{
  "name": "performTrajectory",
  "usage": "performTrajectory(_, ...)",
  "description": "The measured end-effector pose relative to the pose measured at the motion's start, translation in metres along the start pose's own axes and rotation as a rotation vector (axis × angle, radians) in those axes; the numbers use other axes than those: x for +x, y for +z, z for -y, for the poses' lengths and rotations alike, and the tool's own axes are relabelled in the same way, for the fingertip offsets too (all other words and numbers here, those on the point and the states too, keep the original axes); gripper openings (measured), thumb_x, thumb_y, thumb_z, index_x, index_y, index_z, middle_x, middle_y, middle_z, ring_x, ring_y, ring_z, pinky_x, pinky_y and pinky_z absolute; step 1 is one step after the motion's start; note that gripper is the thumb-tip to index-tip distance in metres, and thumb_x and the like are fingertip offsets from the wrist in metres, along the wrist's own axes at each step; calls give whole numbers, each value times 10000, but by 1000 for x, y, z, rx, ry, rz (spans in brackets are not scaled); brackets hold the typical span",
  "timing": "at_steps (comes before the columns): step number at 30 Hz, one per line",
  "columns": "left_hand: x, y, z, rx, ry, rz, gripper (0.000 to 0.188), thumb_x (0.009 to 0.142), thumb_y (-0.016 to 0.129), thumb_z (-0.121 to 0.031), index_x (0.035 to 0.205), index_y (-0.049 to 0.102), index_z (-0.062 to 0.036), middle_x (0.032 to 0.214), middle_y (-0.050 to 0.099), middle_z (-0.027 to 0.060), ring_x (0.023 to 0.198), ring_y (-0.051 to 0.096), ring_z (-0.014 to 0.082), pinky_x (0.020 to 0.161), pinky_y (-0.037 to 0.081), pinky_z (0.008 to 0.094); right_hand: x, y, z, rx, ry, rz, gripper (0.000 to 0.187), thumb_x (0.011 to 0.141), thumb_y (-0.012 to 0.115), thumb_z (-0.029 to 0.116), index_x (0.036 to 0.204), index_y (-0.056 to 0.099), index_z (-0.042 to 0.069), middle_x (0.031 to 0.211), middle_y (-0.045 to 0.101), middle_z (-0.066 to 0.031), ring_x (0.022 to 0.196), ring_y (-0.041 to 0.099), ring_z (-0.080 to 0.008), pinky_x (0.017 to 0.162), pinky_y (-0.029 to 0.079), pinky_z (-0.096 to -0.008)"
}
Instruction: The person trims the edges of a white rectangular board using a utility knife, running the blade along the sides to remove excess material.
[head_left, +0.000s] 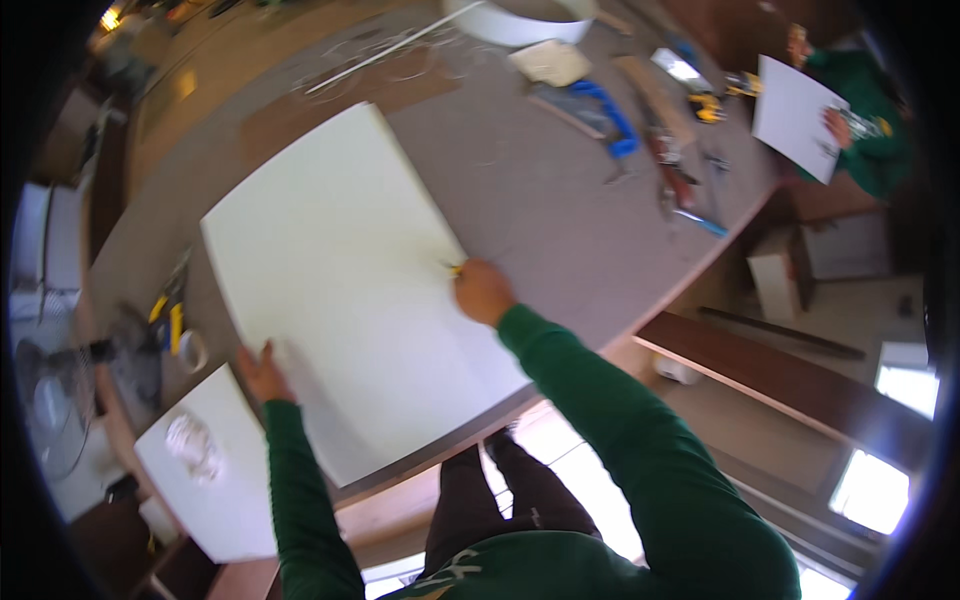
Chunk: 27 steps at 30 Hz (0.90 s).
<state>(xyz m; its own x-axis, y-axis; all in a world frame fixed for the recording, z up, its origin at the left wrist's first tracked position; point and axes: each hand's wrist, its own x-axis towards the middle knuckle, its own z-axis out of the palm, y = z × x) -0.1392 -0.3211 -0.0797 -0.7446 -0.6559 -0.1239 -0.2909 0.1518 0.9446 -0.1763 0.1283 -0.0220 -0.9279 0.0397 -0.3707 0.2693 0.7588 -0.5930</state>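
A large white sheet or thin board lies at an angle on the brown table. At its left edge rests my left hand, thumb and fingers apart, touching the edge. My right hand is closed around a small tool, of which only a yellow part with a dark tip shows at the right edge of the sheet; its kind is too blurred to tell. Near my left hand are a roll of tape and a yellow-and-black hand tool.
A smaller white board with a crumpled clear-white bundle sits at lower left, near a fan. Farther right are a blue-handled tool, wood strips and a blue-ended tool. Another person in green holds a white sheet.
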Motion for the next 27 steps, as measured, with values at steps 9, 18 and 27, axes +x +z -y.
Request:
performTrajectory(9, -67, -13, -50, -59, -131, 11, 703, 948, 708, -147, 1543, 378, 30, 1609, 397, 159, 1479, 383, 259, 1203, 299, 361, -55, -8, 4, -33, -70, -65, 236, 967, 615, 205, 977, 674, -23, 1061, 637, -214, 980, 629, -409, 854, 528, -494)
performTrajectory(18, -77, -21, -39, 57, -115, 19, 716, 947, 713, -158, 1537, 365, 49, 1597, 398, 179, 1470, 393, 276, 1204, 308, 373, -69, -9, -3, -36, -16, 5, 246, 959, 634, 240, 984, 654, -4, 1032, 648, -224, 959, 638, -432, 830, 529, -519)
performTrajectory(27, -87, 51, -55, 497, 598, 179, 775, 932, 748, -262, 1549, 379, 25, 1614, 362, 245, 1513, 306, 395, 1241, 235, 489, -85, -72, -29, 388, 253, 149, 380, 1023, 584, 347, 1204, 565, 13, 899, 663, -206, 920, 695, -394, 832, 552, -457)
